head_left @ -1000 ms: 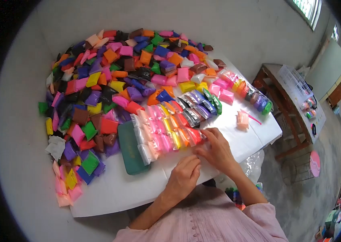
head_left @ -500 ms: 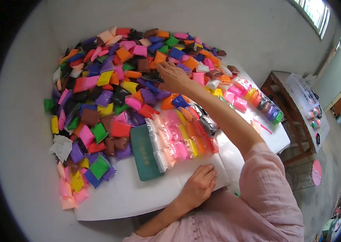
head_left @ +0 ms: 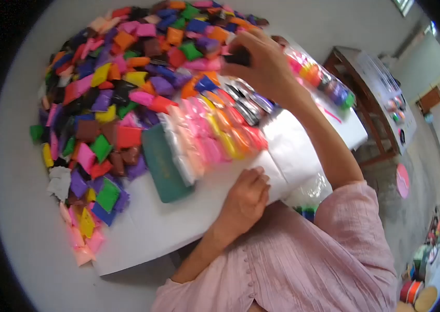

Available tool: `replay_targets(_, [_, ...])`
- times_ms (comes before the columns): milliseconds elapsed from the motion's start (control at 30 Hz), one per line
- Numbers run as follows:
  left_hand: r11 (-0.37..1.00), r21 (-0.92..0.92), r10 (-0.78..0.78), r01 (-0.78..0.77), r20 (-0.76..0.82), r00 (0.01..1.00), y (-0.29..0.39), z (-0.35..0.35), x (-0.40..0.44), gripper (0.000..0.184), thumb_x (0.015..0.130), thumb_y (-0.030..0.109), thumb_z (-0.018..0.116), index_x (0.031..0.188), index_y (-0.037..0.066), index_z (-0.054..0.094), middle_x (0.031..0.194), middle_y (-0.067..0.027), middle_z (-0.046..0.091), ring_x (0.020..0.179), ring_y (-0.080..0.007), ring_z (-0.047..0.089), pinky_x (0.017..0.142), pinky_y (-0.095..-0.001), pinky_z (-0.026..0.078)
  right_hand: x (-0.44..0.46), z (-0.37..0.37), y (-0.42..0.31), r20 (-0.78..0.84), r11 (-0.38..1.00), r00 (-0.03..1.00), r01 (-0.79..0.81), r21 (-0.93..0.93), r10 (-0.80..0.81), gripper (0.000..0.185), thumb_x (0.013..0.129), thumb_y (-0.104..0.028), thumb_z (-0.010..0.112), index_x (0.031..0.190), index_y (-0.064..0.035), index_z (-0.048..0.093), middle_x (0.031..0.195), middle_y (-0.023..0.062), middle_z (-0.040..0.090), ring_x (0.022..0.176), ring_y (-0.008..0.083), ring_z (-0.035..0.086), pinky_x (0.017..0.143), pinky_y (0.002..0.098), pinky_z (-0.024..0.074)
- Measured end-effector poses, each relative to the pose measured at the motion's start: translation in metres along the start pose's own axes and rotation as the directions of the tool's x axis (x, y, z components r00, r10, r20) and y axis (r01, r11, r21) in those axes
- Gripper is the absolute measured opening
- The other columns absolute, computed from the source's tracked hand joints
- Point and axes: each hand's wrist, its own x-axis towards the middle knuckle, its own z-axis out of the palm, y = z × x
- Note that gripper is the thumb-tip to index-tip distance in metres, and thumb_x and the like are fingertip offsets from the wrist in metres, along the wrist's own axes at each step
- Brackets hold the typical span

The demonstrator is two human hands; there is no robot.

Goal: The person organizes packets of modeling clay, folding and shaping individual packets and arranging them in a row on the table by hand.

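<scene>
My right hand (head_left: 261, 60) is raised over the right side of the pile, its thumb and fingers closed on a small black packet (head_left: 239, 56). Under that arm, rows of soft wrapped packets (head_left: 220, 125) in white, peach, pink, yellow, orange, red, black and silvery wrap lie side by side. A dark green case (head_left: 165, 164) with faint lettering lies against their left end. My left hand (head_left: 243, 200) rests at the near table edge, fingers curled in, with nothing visible in it. The big heap of coloured packets (head_left: 100, 114) spreads across the far and left side.
White paper (head_left: 173, 234) covers the table. A filled clear pack of coloured pieces (head_left: 329, 86) lies at the right, near a pink strip (head_left: 332, 115). Clear plastic (head_left: 308, 190) shows by my right sleeve. A wooden table (head_left: 360, 99) and a pink-topped stool (head_left: 402, 181) stand beyond.
My right hand has come back from the pile, rightward and up, now with a black packet in its grasp. My left hand stays near the edge. The view has shifted.
</scene>
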Motion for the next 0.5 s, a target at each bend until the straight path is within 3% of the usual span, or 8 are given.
replay_targets(33, [1.000, 0.006, -0.014, 0.014, -0.006, 1.000, 0.001, 0.001, 0.001, 0.018, 0.084, 0.001, 0.063, 0.102, -0.004, 0.062, 0.108, -0.0211, 0.061, 0.101, -0.0389, 0.059, 0.089, -0.0436, 0.049, -0.032, -0.022, -0.009, -0.074, 0.996, 0.995, 0.066, -0.058, -0.070, 0.036, 0.075, -0.023, 0.078, 0.098, -0.0054, 0.057, 0.097, 0.0155, 0.057, 0.089, 0.0363, 0.059, 0.075, 0.0450, 0.0472])
replay_targets(133, [0.999, 0.036, -0.001, 0.000, 0.014, 1.000, 0.005, -0.003, 0.004, 0.016, 0.085, 0.001, 0.063, 0.100, -0.004, 0.063, 0.108, -0.0197, 0.061, 0.100, -0.0379, 0.060, 0.087, -0.0425, 0.049, -0.131, -0.058, -0.044, -0.029, 0.923, 0.998, -0.055, -0.381, 0.047, 0.033, 0.072, -0.007, 0.076, 0.100, -0.0043, 0.060, 0.099, 0.0115, 0.060, 0.087, 0.0306, 0.059, 0.074, 0.0416, 0.0495])
replay_targets(233, [0.999, 0.053, 0.003, -0.004, 0.019, 1.000, 0.009, -0.001, 0.008, 0.014, 0.085, 0.000, 0.063, 0.099, -0.005, 0.063, 0.108, -0.0194, 0.061, 0.099, -0.0369, 0.061, 0.086, -0.0413, 0.050, -0.196, -0.045, -0.047, 0.131, 0.840, 0.982, -0.044, -0.541, 0.136, 0.035, 0.079, -0.016, 0.071, 0.109, -0.0005, 0.061, 0.110, 0.0107, 0.062, 0.098, 0.0281, 0.058, 0.079, 0.0367, 0.0486])
replay_targets(300, [0.997, 0.071, 0.005, -0.008, 0.031, 1.000, 0.009, -0.002, 0.010, 0.014, 0.086, 0.000, 0.063, 0.099, -0.005, 0.064, 0.109, -0.0193, 0.062, 0.099, -0.0366, 0.061, 0.085, -0.0412, 0.050, -0.211, -0.036, -0.055, 0.148, 0.851, 0.964, -0.116, -0.512, 0.220, 0.047, 0.081, -0.022, 0.071, 0.121, 0.0006, 0.058, 0.119, 0.0128, 0.059, 0.107, 0.0289, 0.055, 0.083, 0.0368, 0.0474])
replay_targets(333, [0.998, 0.069, -0.005, 0.003, 0.036, 0.999, 0.009, -0.004, 0.009, 0.014, 0.087, 0.001, 0.063, 0.100, -0.004, 0.065, 0.110, -0.0187, 0.062, 0.100, -0.0354, 0.062, 0.085, -0.0397, 0.050, -0.215, -0.040, -0.061, 0.199, 0.855, 0.929, -0.183, -0.486, 0.313, 0.065, 0.083, -0.029, 0.070, 0.135, 0.0030, 0.048, 0.133, 0.0161, 0.053, 0.116, 0.0314, 0.050, 0.090, 0.0411, 0.0438])
replay_targets(433, [0.997, 0.065, -0.042, 0.039, 0.036, 0.998, 0.011, -0.006, 0.007, 0.014, 0.088, 0.001, 0.062, 0.101, -0.004, 0.065, 0.110, -0.0179, 0.062, 0.100, -0.0344, 0.062, 0.086, -0.0379, 0.050, -0.216, -0.061, -0.072, 0.239, 0.908, 0.913, -0.237, -0.346, 0.330, 0.074, 0.086, -0.035, 0.067, 0.142, 0.0051, 0.039, 0.143, 0.0181, 0.046, 0.123, 0.0330, 0.046, 0.098, 0.0473, 0.0374])
replay_targets(467, [0.996, 0.048, -0.073, 0.071, 0.036, 0.997, 0.012, -0.006, 0.006, 0.014, 0.088, 0.001, 0.062, 0.101, -0.004, 0.065, 0.110, -0.0173, 0.062, 0.100, -0.0335, 0.062, 0.086, -0.0369, 0.050, -0.218, -0.068, -0.071, 0.280, 0.911, 0.894, -0.255, -0.324, 0.350, 0.077, 0.089, -0.039, 0.062, 0.145, 0.0060, 0.034, 0.151, 0.0199, 0.037, 0.136, 0.0344, 0.037, 0.110, 0.0539, 0.0267])
replay_targets(500, [0.996, 0.059, -0.066, 0.064, 0.034, 0.997, 0.012, -0.006, 0.005, 0.014, 0.088, 0.001, 0.062, 0.101, -0.004, 0.065, 0.111, -0.0172, 0.062, 0.100, -0.0333, 0.062, 0.086, -0.0371, 0.050, -0.219, -0.070, -0.069, 0.290, 0.913, 0.899, -0.222, -0.341, 0.327, 0.077, 0.090, -0.039, 0.062, 0.145, 0.0062, 0.034, 0.152, 0.0203, 0.036, 0.139, 0.0346, 0.035, 0.112, 0.0550, 0.0236])
